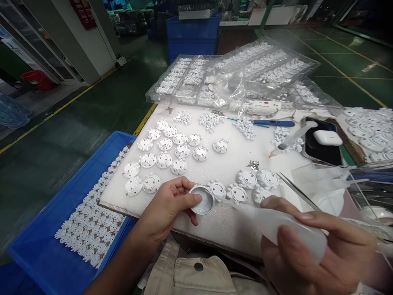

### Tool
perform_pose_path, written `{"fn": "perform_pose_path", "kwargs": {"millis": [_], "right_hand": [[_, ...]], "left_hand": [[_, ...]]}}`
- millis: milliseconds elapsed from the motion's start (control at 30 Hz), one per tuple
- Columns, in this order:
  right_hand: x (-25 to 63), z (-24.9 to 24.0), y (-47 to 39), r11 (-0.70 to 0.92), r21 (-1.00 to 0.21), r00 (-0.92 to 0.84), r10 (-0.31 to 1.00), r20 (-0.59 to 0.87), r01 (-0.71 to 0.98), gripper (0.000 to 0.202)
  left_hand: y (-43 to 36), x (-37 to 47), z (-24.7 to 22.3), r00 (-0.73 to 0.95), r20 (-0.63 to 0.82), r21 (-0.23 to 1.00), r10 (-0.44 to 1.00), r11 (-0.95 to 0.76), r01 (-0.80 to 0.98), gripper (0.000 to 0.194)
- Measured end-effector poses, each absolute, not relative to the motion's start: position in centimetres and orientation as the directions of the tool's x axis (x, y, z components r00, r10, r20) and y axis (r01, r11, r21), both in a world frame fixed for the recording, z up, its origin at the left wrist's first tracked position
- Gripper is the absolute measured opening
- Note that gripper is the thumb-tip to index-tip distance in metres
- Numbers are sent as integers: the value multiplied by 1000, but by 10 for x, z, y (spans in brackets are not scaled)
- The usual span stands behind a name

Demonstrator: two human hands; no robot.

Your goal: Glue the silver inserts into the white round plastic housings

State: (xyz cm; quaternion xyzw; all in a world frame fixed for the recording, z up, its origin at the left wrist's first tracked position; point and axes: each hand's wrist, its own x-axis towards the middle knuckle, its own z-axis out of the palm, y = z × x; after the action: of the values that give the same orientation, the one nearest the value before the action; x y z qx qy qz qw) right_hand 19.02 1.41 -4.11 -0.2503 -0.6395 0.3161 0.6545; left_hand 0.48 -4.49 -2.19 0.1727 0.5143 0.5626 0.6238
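Observation:
My left hand (167,207) grips a round white plastic cap (202,200) at the near edge of the white foam board (227,164), its hollow side up. My right hand (310,254) holds a translucent squeeze applicator (276,223) whose thin nozzle points left to the cap's rim. Several finished white round parts (166,151) lie in rows on the board's left half. A few more of these round parts (254,182) sit just right of the cap.
A blue bin (46,246) with small white parts stands at the left. Clear plastic trays (233,73) of parts sit behind the board. Tweezers (294,186), a blue-handled tool (273,123), a second syringe (291,139), small part piles and an earbud case (327,137) lie at right.

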Motion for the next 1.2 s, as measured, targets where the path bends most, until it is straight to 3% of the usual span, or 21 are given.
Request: {"fn": "perform_pose_path", "kwargs": {"millis": [100, 200, 267, 367, 500, 633, 967, 1067, 1200], "right_hand": [[207, -41, 9, 659, -748, -19, 749, 662, -82, 25], [221, -48, 1, 500, -863, -192, 843, 503, -67, 36], [226, -55, -5, 442, -897, -294, 855, 427, -20, 37], [229, -67, -10, 508, -859, -433, 789, 436, 60, 38], [233, -78, -10, 650, -747, -516, 692, 506, 139, 31], [235, -82, -8, 760, -628, -516, 610, 602, 165, 36], [240, -72, -9, 810, -515, -480, 584, 655, 282, 31], [253, -75, -10, 812, -452, -207, 546, 812, 369, 30], [270, -71, 1, 713, -436, 276, 338, 900, 550, 58]], "left_hand": [[-46, 8, -25, -315, -361, 910, 878, 257, -325, 25], [-47, 13, -28, -457, -135, 979, 879, 189, 76, 17], [-48, 17, -29, -464, 26, 947, 886, 127, 296, 13], [-51, 19, -32, -415, 214, 861, 884, 30, 508, 19], [-56, 18, -36, -354, 301, 764, 886, -2, 646, 15], [-60, 18, -36, -325, 271, 738, 906, 21, 675, 10], [-63, 22, -37, -362, 276, 795, 891, 0, 607, 11], [-63, 24, -37, -424, 279, 835, 861, 1, 551, 13], [-64, 28, -33, -532, 49, 967, 845, 93, 238, 15]]}}
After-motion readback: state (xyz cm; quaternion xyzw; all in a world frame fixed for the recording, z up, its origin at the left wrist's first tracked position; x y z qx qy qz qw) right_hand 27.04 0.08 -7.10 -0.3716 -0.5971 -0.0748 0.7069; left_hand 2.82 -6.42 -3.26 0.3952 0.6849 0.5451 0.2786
